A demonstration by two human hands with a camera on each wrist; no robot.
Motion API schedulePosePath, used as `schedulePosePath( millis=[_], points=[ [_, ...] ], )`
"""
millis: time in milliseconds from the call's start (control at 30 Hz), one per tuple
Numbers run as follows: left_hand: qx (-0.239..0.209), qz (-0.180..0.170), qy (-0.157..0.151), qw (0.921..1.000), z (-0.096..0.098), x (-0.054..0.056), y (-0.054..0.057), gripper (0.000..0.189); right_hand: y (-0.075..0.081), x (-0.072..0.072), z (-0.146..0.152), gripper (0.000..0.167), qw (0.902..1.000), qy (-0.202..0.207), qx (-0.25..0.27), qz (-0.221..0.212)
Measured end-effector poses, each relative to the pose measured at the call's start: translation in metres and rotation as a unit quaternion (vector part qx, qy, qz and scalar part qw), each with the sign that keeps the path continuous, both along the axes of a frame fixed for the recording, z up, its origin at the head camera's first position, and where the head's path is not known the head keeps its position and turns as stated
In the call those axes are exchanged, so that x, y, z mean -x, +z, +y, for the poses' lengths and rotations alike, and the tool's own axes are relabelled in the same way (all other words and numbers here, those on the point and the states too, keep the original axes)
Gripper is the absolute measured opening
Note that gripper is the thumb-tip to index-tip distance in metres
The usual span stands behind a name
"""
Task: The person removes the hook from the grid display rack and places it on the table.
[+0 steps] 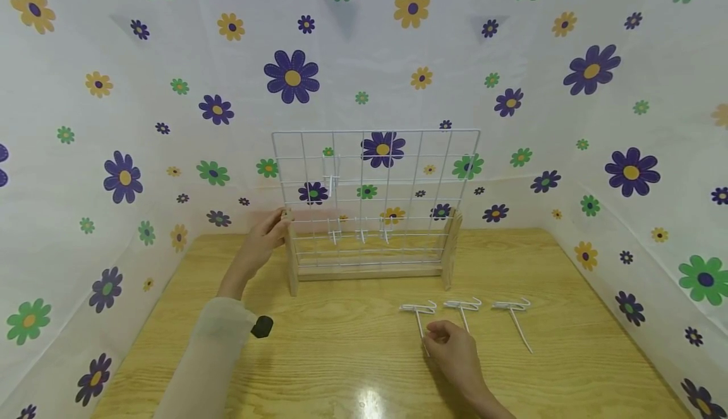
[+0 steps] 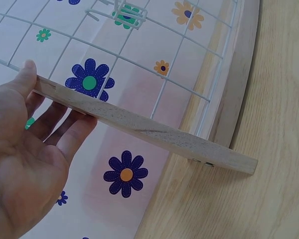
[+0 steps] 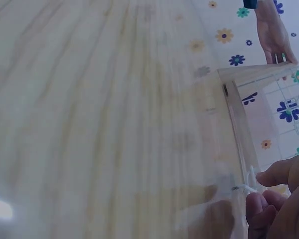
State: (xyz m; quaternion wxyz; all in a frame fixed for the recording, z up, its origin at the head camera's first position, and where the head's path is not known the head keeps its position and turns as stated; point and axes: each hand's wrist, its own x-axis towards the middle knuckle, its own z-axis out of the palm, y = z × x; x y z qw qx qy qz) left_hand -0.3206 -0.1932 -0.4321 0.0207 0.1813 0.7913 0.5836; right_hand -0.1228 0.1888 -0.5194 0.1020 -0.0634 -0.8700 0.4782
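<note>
A white wire grid panel [image 1: 375, 201] stands upright in a wooden base. My left hand [image 1: 263, 243] holds the top of its left wooden post [image 2: 149, 130], thumb on one side and fingers on the other. Three white metal display hooks lie in a row on the table to the front right: a left hook [image 1: 419, 318], a middle hook [image 1: 463, 308] and a right hook [image 1: 513, 310]. My right hand [image 1: 455, 352] pinches the prong of the left hook, whose wire end shows beside the thumb and fingertips in the right wrist view.
One hook [image 1: 330, 182] hangs high on the panel's left, and three more hooks [image 1: 361, 236] hang in a lower row. The wooden table [image 1: 318, 349] is backed and flanked by white flowered cloth [image 1: 352, 46]. A black object [image 1: 262, 327] is at my left sleeve.
</note>
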Motion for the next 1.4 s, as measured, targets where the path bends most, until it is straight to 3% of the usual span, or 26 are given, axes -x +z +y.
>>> schedulePosePath(
  millis=[233,433,733,1067,1400],
  points=[
    [0.007,-0.004,0.001,1.0,0.0,0.001,0.0,0.064,0.017,0.008,0.001,0.02,0.9995,0.003,0.019,0.025],
    [0.005,0.003,-0.003,1.0,-0.001,0.002,-0.002,0.063,0.044,0.02,-0.001,0.018,0.9972,0.005,0.011,0.073],
    [0.005,0.007,-0.003,1.0,-0.001,0.004,-0.004,0.063,0.085,0.036,-0.013,0.018,0.9933,0.009,0.037,0.109],
    [0.003,-0.004,-0.001,1.0,0.0,0.005,-0.004,0.065,0.125,0.049,-0.041,0.019,0.9811,0.051,0.055,0.178],
    [-0.003,0.002,-0.004,1.0,0.0,0.003,-0.002,0.063,0.151,0.061,-0.069,0.02,0.9708,0.068,0.052,0.224]
  ],
)
